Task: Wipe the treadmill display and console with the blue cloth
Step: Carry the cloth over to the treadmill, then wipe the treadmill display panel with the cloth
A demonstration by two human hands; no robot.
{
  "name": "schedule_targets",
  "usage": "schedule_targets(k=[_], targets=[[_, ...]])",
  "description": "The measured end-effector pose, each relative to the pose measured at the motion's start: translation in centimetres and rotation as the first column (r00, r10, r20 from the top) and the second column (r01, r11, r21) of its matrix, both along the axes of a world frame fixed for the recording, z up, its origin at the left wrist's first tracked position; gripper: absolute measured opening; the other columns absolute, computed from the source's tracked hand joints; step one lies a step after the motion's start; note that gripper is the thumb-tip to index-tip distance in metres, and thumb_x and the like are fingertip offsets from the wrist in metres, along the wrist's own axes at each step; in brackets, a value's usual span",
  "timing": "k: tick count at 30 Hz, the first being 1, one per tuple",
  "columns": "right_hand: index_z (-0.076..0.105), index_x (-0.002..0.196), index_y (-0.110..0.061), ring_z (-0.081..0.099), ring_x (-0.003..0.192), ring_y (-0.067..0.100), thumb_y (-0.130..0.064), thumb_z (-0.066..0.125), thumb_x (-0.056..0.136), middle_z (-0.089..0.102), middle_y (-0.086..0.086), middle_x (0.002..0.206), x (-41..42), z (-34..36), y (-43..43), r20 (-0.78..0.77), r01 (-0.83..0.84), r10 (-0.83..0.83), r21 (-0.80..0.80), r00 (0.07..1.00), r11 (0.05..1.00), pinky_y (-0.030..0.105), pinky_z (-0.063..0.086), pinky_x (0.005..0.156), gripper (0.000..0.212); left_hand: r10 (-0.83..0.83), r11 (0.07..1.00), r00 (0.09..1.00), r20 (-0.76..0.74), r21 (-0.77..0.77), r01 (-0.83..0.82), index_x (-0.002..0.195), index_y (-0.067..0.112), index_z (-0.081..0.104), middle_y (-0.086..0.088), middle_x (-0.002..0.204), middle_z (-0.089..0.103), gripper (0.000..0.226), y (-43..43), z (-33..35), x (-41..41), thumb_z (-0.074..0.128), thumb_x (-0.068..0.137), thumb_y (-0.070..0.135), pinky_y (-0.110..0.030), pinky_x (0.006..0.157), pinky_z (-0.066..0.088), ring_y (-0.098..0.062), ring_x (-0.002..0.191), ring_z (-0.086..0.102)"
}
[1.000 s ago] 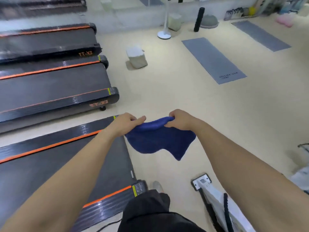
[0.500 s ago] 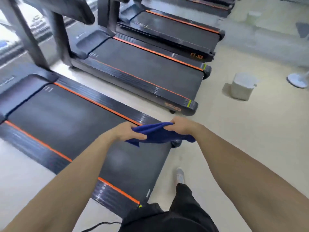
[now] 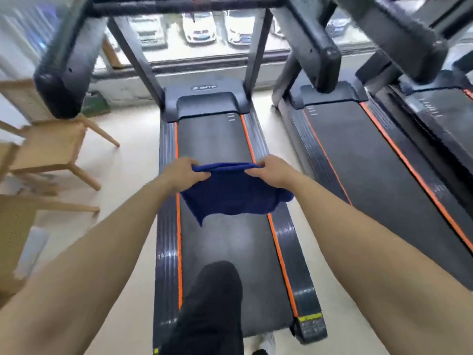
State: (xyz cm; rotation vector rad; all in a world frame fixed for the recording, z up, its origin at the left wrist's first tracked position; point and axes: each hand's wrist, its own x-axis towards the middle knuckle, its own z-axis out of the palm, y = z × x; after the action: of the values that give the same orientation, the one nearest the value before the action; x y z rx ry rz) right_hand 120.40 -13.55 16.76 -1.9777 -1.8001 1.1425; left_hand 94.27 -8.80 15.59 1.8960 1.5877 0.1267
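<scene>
I hold the blue cloth [image 3: 230, 193] stretched between both hands above the belt of a black treadmill [image 3: 217, 139] with orange side stripes. My left hand [image 3: 183, 172] pinches the cloth's left top corner and my right hand [image 3: 271, 170] pinches the right top corner; the rest of the cloth hangs down. The treadmill's two handrails [image 3: 66, 73] reach toward me at the top of the view, joined by a black crossbar [image 3: 184, 3]. The display and console are out of view above the frame. My dark-trousered leg [image 3: 212, 303] is over the belt's rear end.
A second treadmill [image 3: 358, 160] stands to the right, with a third beyond it at the frame edge. Wooden chairs [image 3: 51, 149] stand on the pale floor at the left. A window with parked cars outside lies behind the treadmills.
The view has swung from the open gym floor round to face the treadmill head-on. Both hands kept hold of the cloth, which now hangs spread out between them.
</scene>
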Motion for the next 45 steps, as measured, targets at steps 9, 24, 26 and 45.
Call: schedule_targets(k=[9, 24, 26, 45], targets=[[0.051, 0.068, -0.021, 0.056, 0.067, 0.018, -0.048, 0.058, 0.091, 0.06, -0.001, 0.074, -3.0, 2.2, 19.7, 0.126, -0.074, 0.042, 0.26, 0.991, 0.963, 0.032, 0.036, 0.055, 0.036, 0.278, 0.943, 0.959, 0.051, 0.176, -0.283, 0.067, 0.016, 0.059, -0.003, 0.064, 0.058, 0.029, 13.2, 3.1, -1.7, 0.066, 0.088, 0.035, -0.031, 0.054, 0.037, -0.019, 0.061, 0.053], [0.057, 0.077, -0.026, 0.059, 0.085, 0.028, -0.059, 0.037, 0.098, 0.061, -0.002, 0.084, -7.5, 24.7, 47.0, 0.346, -0.151, 0.071, 0.211, 0.935, 0.966, 0.037, 0.045, 0.069, 0.044, 0.327, 0.936, 0.936, 0.133, 0.091, -0.34, 0.076, 0.012, 0.064, -0.001, 0.069, 0.061, 0.023, 41.4, 24.9, -4.3, 0.063, 0.086, 0.032, -0.032, 0.058, 0.04, -0.023, 0.068, 0.056], [0.057, 0.078, -0.025, 0.057, 0.087, 0.029, -0.062, 0.039, 0.097, 0.061, 0.0, 0.088, -7.2, 27.2, 50.5, 0.349, -0.135, 0.046, 0.235, 0.936, 0.963, 0.037, 0.044, 0.07, 0.045, 0.327, 0.932, 0.934, 0.147, 0.115, -0.345, 0.077, 0.014, 0.065, -0.001, 0.07, 0.061, 0.022, 44.9, 27.4, -4.1, 0.063, 0.085, 0.034, -0.032, 0.059, 0.04, -0.023, 0.07, 0.057], [0.072, 0.074, -0.017, 0.062, 0.067, 0.014, -0.04, 0.071, 0.086, 0.07, 0.0, 0.074, -2.6, 36.9, 86.5, -0.387, -0.228, 0.255, 0.115, 0.886, 0.967, 0.028, 0.045, 0.064, 0.026, 0.315, 0.934, 0.854, 0.413, 0.024, -0.356, 0.091, 0.007, 0.078, -0.01, 0.083, 0.076, 0.04, 80.3, 39.3, -2.3, 0.081, 0.073, 0.043, -0.029, 0.069, 0.046, -0.017, 0.069, 0.063]])
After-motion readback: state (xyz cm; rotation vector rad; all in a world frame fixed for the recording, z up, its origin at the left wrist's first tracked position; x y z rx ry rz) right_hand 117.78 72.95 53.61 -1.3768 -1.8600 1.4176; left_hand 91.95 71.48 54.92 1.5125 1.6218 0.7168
